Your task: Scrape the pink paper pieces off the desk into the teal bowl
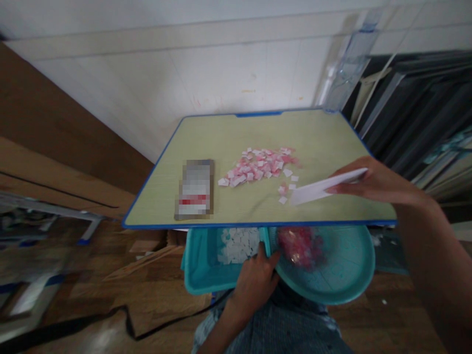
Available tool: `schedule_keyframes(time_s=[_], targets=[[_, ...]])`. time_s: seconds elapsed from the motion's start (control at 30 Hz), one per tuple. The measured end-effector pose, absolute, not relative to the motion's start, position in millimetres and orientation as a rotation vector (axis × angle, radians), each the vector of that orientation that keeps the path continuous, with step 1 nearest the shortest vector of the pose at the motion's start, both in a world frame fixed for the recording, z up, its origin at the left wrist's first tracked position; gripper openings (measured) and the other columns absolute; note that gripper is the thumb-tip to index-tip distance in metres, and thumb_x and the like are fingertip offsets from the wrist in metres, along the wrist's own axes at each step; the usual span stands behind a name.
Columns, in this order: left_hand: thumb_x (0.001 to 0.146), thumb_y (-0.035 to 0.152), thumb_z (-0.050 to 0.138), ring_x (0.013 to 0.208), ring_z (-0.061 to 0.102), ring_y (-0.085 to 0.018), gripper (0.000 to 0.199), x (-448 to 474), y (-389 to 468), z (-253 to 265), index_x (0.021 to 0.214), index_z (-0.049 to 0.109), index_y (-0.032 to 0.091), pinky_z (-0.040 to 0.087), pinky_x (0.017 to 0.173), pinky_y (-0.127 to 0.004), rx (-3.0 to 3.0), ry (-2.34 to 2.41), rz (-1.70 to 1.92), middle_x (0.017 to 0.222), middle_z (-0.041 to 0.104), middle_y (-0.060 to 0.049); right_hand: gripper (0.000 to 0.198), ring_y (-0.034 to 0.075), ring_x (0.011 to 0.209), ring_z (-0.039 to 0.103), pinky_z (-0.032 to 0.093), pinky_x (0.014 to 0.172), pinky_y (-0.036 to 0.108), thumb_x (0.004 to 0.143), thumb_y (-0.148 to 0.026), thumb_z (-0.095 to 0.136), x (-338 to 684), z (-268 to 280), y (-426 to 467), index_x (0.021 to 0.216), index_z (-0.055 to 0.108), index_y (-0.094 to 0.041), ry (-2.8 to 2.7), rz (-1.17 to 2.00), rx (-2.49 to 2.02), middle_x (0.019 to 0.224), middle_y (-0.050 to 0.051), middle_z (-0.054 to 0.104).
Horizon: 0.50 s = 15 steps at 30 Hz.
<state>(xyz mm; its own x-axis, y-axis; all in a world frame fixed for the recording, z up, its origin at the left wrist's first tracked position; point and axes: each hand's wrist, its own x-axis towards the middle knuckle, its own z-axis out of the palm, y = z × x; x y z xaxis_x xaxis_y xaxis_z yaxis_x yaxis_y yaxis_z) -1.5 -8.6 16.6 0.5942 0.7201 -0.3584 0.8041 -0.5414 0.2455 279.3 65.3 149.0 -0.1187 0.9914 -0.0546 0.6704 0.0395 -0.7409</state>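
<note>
Card in the right hand, paper scraps ahead of it to the left

A pale table [210,135] with a blue edge stretches beyond the left hand [256,278] and beneath the right hand [383,184]. Farther out from both stands a white wall [221,73]; a clear bottle [344,71] rises beyond the right hand, with dark panels [424,101] to its right. Wooden floor [92,263] shows to the left hand's left.

The right hand grips a white card [313,189], its far end near a few loose scraps. The main pile of pink and white scraps [258,168] lies left of that hand and ahead of the left one. The left hand grasps the adjoining rims of a tub [201,282] on its left and a round basin [350,268] on its right. A blurred-out phone [195,189] rests ahead of it, leftward.
</note>
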Motion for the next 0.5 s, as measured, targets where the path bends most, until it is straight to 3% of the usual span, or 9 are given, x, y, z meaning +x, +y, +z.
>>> schedule_keyframes(time_s=[0.1, 0.5], targets=[[0.087, 0.031, 0.04, 0.083, 0.059, -0.021, 0.036, -1.9, -8.0, 16.7, 0.123, 0.041, 0.032, 0.045, 0.073, -0.034, 2.443, 1.218, -0.295, 0.124, 0.037, -0.012, 0.033, 0.008, 0.047, 0.039, 0.029, 0.041, 0.02, 0.066, -0.041, 0.064, 273.3, 147.8, 72.3, 0.066, 0.068, -0.007, -1.851, 0.911, -1.698, 0.049, 0.0, 0.051], [0.087, 0.03, 0.04, 0.077, 0.059, -0.02, 0.035, -3.0, -8.9, 11.5, 0.121, 0.042, 0.032, 0.046, 0.068, -0.034, 2.478, 1.199, -0.228, 0.116, 0.039, -0.011, 0.032, 0.012, 0.05, 0.047, 0.036, 0.043, 0.021, 0.064, -0.041, 0.065, 285.1, 158.9, 82.4, 0.066, 0.07, -0.009, -2.085, 1.017, -1.572, 0.053, 0.005, 0.06]])
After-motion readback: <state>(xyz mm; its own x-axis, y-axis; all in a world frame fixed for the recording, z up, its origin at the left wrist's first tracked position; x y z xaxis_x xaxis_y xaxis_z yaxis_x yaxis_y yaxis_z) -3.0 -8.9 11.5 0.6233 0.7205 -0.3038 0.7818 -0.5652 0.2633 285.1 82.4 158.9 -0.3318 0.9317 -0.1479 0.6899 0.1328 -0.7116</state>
